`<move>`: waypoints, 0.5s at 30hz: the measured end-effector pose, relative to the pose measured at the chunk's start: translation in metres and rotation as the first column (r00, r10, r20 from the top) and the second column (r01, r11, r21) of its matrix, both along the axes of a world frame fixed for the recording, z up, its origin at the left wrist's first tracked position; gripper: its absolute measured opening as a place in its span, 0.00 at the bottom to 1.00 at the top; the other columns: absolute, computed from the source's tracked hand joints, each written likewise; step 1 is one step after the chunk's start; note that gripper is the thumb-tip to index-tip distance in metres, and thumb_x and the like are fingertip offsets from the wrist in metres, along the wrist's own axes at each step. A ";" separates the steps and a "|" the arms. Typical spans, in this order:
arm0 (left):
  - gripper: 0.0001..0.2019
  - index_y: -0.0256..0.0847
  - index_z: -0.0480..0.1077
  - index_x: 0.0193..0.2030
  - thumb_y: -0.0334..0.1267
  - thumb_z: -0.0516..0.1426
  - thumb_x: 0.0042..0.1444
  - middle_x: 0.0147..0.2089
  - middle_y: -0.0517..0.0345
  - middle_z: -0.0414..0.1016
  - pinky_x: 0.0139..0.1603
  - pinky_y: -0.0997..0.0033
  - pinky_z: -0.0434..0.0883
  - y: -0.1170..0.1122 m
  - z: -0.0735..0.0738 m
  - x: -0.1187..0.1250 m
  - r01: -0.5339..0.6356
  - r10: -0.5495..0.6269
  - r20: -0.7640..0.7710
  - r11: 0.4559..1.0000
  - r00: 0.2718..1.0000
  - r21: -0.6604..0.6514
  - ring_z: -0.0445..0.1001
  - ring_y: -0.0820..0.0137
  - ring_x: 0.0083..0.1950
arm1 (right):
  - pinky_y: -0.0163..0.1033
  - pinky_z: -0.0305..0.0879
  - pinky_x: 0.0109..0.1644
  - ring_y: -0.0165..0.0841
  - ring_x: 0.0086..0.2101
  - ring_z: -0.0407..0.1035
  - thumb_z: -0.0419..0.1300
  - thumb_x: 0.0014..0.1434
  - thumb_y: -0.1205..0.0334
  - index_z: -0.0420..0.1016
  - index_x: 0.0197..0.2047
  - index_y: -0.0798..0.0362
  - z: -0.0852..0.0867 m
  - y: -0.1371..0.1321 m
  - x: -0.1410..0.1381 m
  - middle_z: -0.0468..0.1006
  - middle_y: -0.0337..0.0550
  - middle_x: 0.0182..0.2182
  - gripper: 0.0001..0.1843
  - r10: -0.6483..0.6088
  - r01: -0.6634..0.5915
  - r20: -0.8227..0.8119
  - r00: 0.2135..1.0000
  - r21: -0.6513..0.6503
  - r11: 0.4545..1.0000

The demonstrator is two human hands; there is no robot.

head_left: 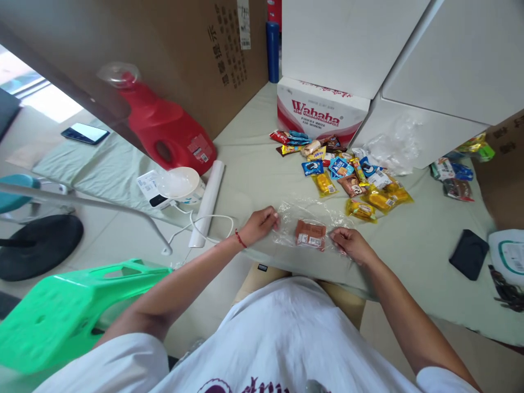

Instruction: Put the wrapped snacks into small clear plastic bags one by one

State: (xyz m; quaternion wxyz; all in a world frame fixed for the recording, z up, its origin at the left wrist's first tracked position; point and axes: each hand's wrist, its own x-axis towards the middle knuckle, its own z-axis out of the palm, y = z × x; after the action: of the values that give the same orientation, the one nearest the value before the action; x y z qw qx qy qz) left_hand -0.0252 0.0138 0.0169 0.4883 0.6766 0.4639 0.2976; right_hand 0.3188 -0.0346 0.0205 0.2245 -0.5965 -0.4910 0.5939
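A clear plastic bag (286,232) lies near the table's front edge, stretched between my two hands. My left hand (264,222) pinches its left side, and my right hand (349,243) grips its right side. A brown snack packet (311,234) with a pale printed label shows through the film, in the middle of the bag. Just beyond the bag is a pile of wrapped snacks: a yellow packet (325,184), a blue packet (340,168), a brown packet (352,185) and several others.
Behind the snacks stands a Wahaha water box (321,109), beside crumpled clear plastic (395,144). To the left are a red detergent jug (167,128), a white roll (208,204), a paper cup (184,185) and a cable. A dark pouch (469,254) lies right; a green stool (73,311) stands lower left.
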 end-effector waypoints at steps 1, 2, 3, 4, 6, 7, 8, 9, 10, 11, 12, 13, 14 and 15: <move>0.26 0.41 0.69 0.37 0.62 0.45 0.70 0.29 0.57 0.77 0.41 0.67 0.72 0.001 0.001 0.002 -0.040 0.040 -0.009 0.999 0.999 0.002 0.75 0.69 0.32 | 0.32 0.49 0.20 0.24 0.16 0.53 0.65 0.54 0.35 0.68 0.29 0.51 -0.001 -0.001 0.001 0.65 0.29 0.17 0.26 -0.007 0.007 -0.009 1.000 0.002 1.000; 0.27 0.41 0.69 0.38 0.63 0.45 0.69 0.31 0.56 0.77 0.43 0.65 0.72 0.001 0.002 0.004 -0.037 0.038 -0.023 0.999 0.999 0.035 0.75 0.68 0.33 | 0.32 0.49 0.20 0.23 0.16 0.53 0.66 0.53 0.35 0.68 0.29 0.51 -0.002 -0.001 0.001 0.65 0.29 0.18 0.27 -0.018 0.018 -0.018 1.000 0.004 1.000; 0.28 0.41 0.70 0.40 0.66 0.47 0.67 0.35 0.53 0.78 0.46 0.63 0.72 0.001 0.003 0.006 0.009 -0.005 -0.046 0.996 0.999 0.092 0.76 0.66 0.37 | 0.32 0.49 0.20 0.23 0.17 0.53 0.66 0.53 0.35 0.68 0.30 0.51 -0.002 -0.002 0.002 0.65 0.29 0.18 0.27 -0.027 0.028 -0.027 0.999 0.003 1.000; 0.29 0.41 0.71 0.43 0.68 0.51 0.63 0.40 0.50 0.79 0.50 0.60 0.72 -0.001 0.005 0.008 0.092 -0.079 -0.087 0.983 0.993 0.160 0.77 0.63 0.42 | 0.32 0.49 0.20 0.23 0.17 0.53 0.66 0.53 0.35 0.68 0.30 0.51 -0.002 -0.002 0.002 0.65 0.29 0.19 0.27 -0.034 0.034 -0.032 0.999 0.000 0.999; 0.30 0.42 0.73 0.47 0.68 0.60 0.54 0.50 0.46 0.79 0.60 0.52 0.67 -0.005 0.007 0.010 0.289 -0.232 -0.217 0.915 0.948 0.281 0.75 0.55 0.54 | 0.32 0.49 0.20 0.23 0.16 0.53 0.67 0.52 0.34 0.69 0.30 0.51 -0.001 -0.002 0.001 0.65 0.29 0.19 0.27 -0.036 0.036 -0.034 0.999 -0.008 0.999; 0.27 0.43 0.75 0.46 0.65 0.63 0.53 0.52 0.45 0.79 0.65 0.49 0.64 -0.007 0.007 0.011 0.366 -0.284 -0.278 0.876 0.918 0.315 0.73 0.52 0.59 | 0.32 0.49 0.20 0.23 0.16 0.53 0.67 0.52 0.34 0.68 0.30 0.51 0.000 -0.002 0.000 0.65 0.29 0.19 0.27 -0.034 0.033 -0.034 0.999 -0.011 0.999; 0.22 0.44 0.76 0.43 0.61 0.63 0.55 0.53 0.46 0.79 0.67 0.46 0.61 -0.009 0.007 0.011 0.418 -0.319 -0.314 0.846 0.894 0.332 0.70 0.50 0.63 | 0.32 0.49 0.20 0.23 0.16 0.53 0.67 0.52 0.33 0.68 0.30 0.51 0.001 -0.001 0.000 0.65 0.29 0.19 0.28 -0.031 0.030 -0.036 0.999 -0.013 0.999; 0.16 0.45 0.76 0.39 0.56 0.62 0.58 0.53 0.48 0.80 0.69 0.46 0.59 -0.011 0.007 0.010 0.447 -0.347 -0.317 0.827 0.883 0.340 0.69 0.50 0.66 | 0.32 0.49 0.20 0.23 0.16 0.53 0.66 0.52 0.33 0.68 0.30 0.51 0.001 -0.001 0.000 0.65 0.29 0.19 0.28 -0.028 0.028 -0.038 0.999 -0.013 1.000; 0.13 0.45 0.76 0.36 0.51 0.60 0.62 0.52 0.48 0.80 0.70 0.46 0.58 -0.012 0.007 0.008 0.456 -0.369 -0.290 0.821 0.883 0.345 0.67 0.51 0.68 | 0.32 0.49 0.20 0.23 0.17 0.53 0.66 0.52 0.33 0.68 0.30 0.51 0.002 -0.001 0.000 0.65 0.29 0.19 0.28 -0.025 0.025 -0.039 0.999 -0.012 1.000; 0.11 0.44 0.75 0.35 0.47 0.58 0.64 0.52 0.48 0.80 0.70 0.47 0.59 -0.012 0.006 0.006 0.446 -0.383 -0.238 0.826 0.893 0.344 0.67 0.53 0.68 | 0.32 0.49 0.20 0.23 0.17 0.53 0.66 0.53 0.33 0.68 0.29 0.51 0.002 -0.001 0.001 0.65 0.29 0.19 0.28 -0.023 0.022 -0.040 0.999 -0.011 1.000; 0.11 0.44 0.75 0.35 0.46 0.57 0.65 0.52 0.48 0.80 0.69 0.49 0.61 -0.012 0.006 0.004 0.424 -0.389 -0.167 0.843 0.906 0.331 0.68 0.54 0.68 | 0.32 0.49 0.20 0.23 0.17 0.53 0.66 0.53 0.32 0.68 0.29 0.51 0.002 -0.001 0.001 0.65 0.29 0.18 0.28 -0.022 0.022 -0.040 0.999 -0.010 1.000; 0.11 0.43 0.74 0.36 0.46 0.57 0.65 0.51 0.47 0.80 0.67 0.52 0.64 -0.011 0.006 0.003 0.392 -0.384 -0.087 0.869 0.919 0.301 0.70 0.56 0.66 | 0.32 0.48 0.21 0.23 0.17 0.53 0.66 0.53 0.32 0.68 0.29 0.51 0.001 -0.001 0.001 0.64 0.29 0.18 0.28 -0.024 0.024 -0.041 0.999 -0.011 1.000; 0.11 0.42 0.74 0.38 0.46 0.56 0.66 0.51 0.46 0.80 0.64 0.55 0.68 -0.010 0.005 0.002 0.350 -0.359 -0.009 0.902 0.933 0.252 0.73 0.57 0.63 | 0.32 0.48 0.21 0.24 0.17 0.53 0.66 0.53 0.32 0.69 0.30 0.51 0.001 0.000 0.001 0.65 0.29 0.17 0.28 -0.030 0.029 -0.043 0.999 -0.012 0.999; 0.12 0.42 0.72 0.40 0.47 0.55 0.67 0.50 0.46 0.81 0.60 0.57 0.70 -0.008 0.005 0.003 0.298 -0.313 0.057 0.936 0.948 0.188 0.76 0.59 0.59 | 0.32 0.48 0.21 0.24 0.17 0.52 0.66 0.53 0.32 0.69 0.30 0.51 0.000 -0.001 0.001 0.65 0.29 0.18 0.28 -0.037 0.036 -0.046 0.998 -0.014 0.999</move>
State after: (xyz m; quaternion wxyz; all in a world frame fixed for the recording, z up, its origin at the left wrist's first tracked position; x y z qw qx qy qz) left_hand -0.0224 0.0056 0.0218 0.4860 0.7677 0.3036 0.2869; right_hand 0.3201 -0.0352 0.0209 0.2424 -0.5929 -0.4708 0.6067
